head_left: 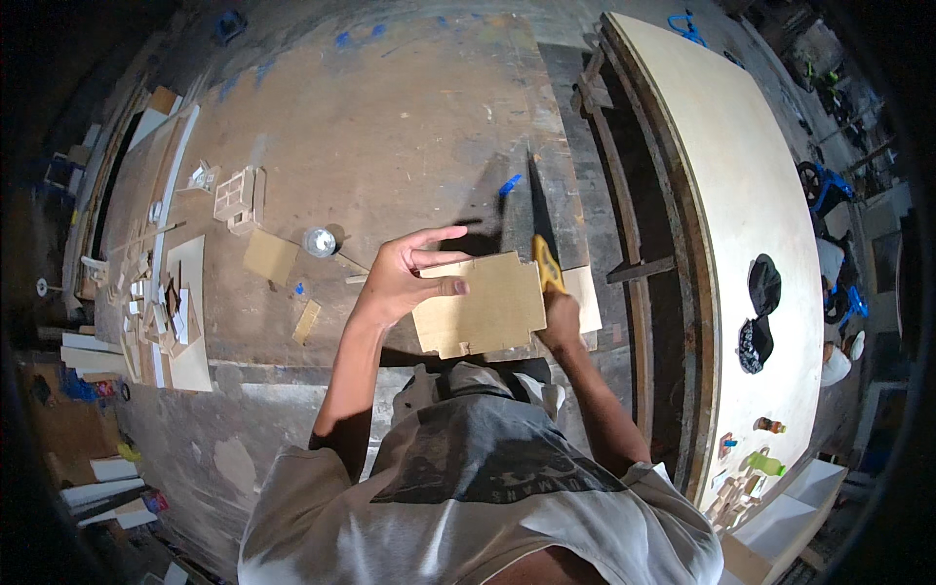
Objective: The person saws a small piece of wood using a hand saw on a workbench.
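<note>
My left hand [409, 273] grips the left edge of a thin notched plywood panel [483, 307], thumb across its face and the other fingers spread above it. My right hand [561, 317], partly hidden behind the panel's right edge, grips the yellow handle of a hand saw [539, 219]. The saw's dark blade runs up and away over the workbench [390, 127]. The panel is lifted above the bench, in front of my chest.
A small wooden frame model [239, 195], a clear round cup [319, 241], cardboard pieces [270, 256] and wood scraps lie at left on the bench. A large pale plywood sheet [741, 195] lies at right with a dark cap [760, 312] on it. Blue tape bits dot the bench.
</note>
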Demonstrator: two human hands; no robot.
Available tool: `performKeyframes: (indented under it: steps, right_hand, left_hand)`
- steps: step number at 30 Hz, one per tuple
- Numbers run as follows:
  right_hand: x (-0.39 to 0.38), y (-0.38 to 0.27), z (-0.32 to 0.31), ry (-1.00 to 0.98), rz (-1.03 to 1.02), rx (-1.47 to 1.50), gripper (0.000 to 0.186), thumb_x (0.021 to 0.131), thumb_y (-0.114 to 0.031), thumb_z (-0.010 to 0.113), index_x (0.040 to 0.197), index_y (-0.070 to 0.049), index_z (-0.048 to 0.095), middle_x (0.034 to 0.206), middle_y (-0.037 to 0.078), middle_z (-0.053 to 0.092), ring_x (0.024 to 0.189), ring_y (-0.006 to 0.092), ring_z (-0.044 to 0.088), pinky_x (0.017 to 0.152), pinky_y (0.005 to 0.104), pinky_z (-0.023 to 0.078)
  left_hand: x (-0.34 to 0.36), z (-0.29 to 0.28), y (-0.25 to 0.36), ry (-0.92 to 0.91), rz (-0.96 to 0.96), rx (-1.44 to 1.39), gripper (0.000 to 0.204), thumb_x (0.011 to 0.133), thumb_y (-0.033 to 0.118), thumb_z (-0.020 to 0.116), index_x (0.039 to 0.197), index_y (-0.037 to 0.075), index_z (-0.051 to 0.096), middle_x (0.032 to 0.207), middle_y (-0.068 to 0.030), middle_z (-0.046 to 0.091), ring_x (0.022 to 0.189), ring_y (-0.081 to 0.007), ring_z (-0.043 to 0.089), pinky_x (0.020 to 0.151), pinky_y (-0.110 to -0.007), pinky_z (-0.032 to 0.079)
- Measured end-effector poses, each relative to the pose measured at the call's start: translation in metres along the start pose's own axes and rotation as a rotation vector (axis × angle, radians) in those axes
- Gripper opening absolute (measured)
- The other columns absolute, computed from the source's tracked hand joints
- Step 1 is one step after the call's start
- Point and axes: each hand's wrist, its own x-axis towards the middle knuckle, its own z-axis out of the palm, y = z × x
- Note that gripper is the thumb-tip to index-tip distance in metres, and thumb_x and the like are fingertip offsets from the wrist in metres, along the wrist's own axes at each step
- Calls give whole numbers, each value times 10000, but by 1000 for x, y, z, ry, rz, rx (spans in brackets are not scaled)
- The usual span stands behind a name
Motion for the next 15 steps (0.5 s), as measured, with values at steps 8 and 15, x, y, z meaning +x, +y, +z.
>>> performKeyframes:
  steps: [8, 15]
  right_hand:
    - [-35, 48, 50, 96, -406, 27, 381, 785, -290, 632, 1024, 5, 602, 856, 223, 657, 822, 337, 667, 661, 430, 531]
    - [-51, 53, 34, -281, -490, 77, 380, 809, -294, 620, 1034, 12, 603, 884, 195, 658, 838, 306, 661, 694, 414, 523]
  left_hand:
    - [-3, 52, 13, 59, -23, -45, 735, 651, 0, 835, 1310, 10, 511, 1127, -168, 663, 1104, -215, 611, 911, -322, 482]
    - [5, 92, 9, 77, -47, -46, 726, 672, -33, 806, 1329, 17, 499, 1025, -175, 695, 913, -145, 656, 806, -274, 511]
